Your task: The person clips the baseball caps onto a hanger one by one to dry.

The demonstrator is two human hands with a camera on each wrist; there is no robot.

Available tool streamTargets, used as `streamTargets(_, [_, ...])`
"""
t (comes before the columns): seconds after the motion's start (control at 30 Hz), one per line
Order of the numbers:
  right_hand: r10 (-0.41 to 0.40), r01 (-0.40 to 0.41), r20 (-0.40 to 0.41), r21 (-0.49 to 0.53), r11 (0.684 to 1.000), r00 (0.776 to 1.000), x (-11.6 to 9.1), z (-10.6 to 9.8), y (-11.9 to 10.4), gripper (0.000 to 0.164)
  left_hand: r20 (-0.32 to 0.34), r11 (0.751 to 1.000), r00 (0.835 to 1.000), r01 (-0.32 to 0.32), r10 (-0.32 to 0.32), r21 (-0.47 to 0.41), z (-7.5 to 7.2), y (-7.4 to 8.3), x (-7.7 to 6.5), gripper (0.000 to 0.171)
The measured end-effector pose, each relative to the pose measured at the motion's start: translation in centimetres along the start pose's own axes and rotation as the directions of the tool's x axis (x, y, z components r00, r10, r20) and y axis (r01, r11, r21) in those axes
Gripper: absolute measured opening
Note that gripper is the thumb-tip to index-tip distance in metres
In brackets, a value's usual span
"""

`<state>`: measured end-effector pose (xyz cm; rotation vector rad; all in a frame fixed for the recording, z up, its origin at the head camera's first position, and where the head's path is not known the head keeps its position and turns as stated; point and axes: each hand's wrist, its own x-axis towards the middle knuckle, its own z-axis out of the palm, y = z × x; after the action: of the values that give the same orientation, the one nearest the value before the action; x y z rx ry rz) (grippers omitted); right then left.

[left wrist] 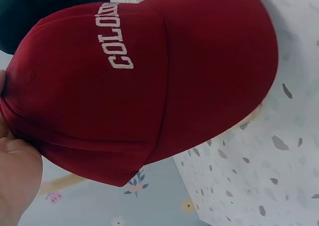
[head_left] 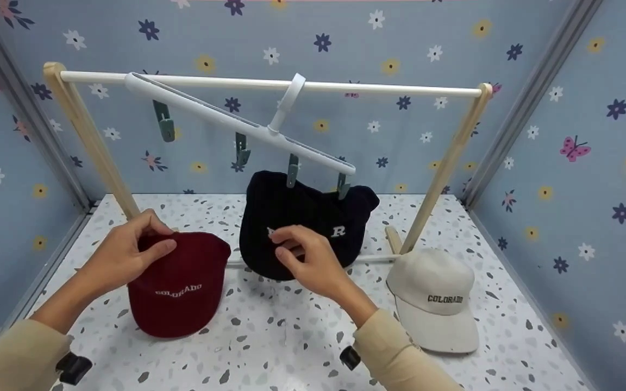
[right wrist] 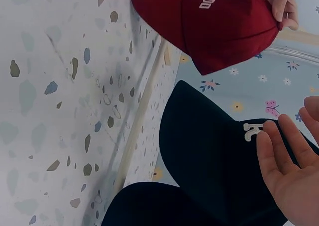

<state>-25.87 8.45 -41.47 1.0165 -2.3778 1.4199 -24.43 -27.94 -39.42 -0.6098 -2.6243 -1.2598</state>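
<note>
Here the left hand grips the red cap by its crown, near left on the desk. Just right, the right hand, fingers relaxed, touches the black cap hanging from the hanger.

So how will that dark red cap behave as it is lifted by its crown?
The dark red cap probably feels light: the left hand holds it by a pinch at the crown. Its brim looks stiff, keeping its curve unsupported. The fabric crown likely dents softly under the fingers.
</note>
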Motion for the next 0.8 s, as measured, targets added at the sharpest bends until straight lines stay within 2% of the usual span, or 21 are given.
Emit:
streamTargets(0.27, [-0.019, 0.019, 0.003, -0.041, 0.999, 1.0, 1.1, -0.1, -0.8, 0.022, 0.014, 1.0, 1.0, -0.014, 0.014, 0.004, 0.5, 0.9, 0.7, 0.011])
streamTargets(0.53, [-0.061, 0.062, 0.02, -0.048, 0.997, 0.998, 2.3, 0.3, -1.9, 0.024, 0.009, 0.997, 0.997, -0.075, 0.076, -0.034, 0.6, 2.8, 1.2, 0.01])
streamTargets(0.8, [-0.073, 0.075, 0.031, -0.063, 0.995, 0.997, 3.5, 0.8, -2.9, 0.027, 0.035, 0.992, 0.995, -0.095, 0.098, -0.077, 0.9, 4.5, 1.7, 0.009])
